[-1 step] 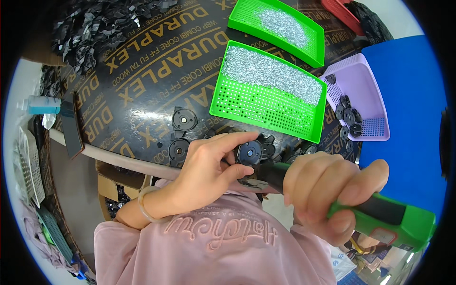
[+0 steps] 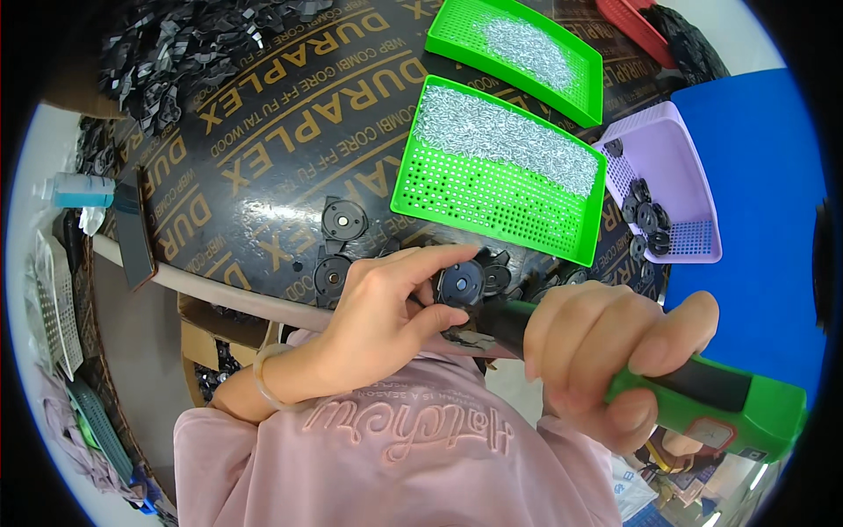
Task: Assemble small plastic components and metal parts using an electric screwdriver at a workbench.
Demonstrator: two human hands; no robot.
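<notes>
Black round disc (image 2: 460, 283) at near edge of dark table (image 2: 263, 176), pinched between thumb and forefinger of left hand (image 2: 386, 307). Right hand (image 2: 606, 351) wrapped tight around green-and-black power screwdriver (image 2: 702, 400), tip at disc. Green tray (image 2: 492, 167) of screws just beyond.

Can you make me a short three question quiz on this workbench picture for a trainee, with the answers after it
1. True or false: the left hand pinches a round black disc part at the table edge.
2. What does the right hand grip? A) a green and black power screwdriver B) a hammer C) a glue bottle
3. Which container holds black disc parts like the one in hand?

Key
1. True.
2. A. Its tip points toward the disc.
3. The lilac basket; the near green tray and the far green tray hold small silvery screws.
</notes>
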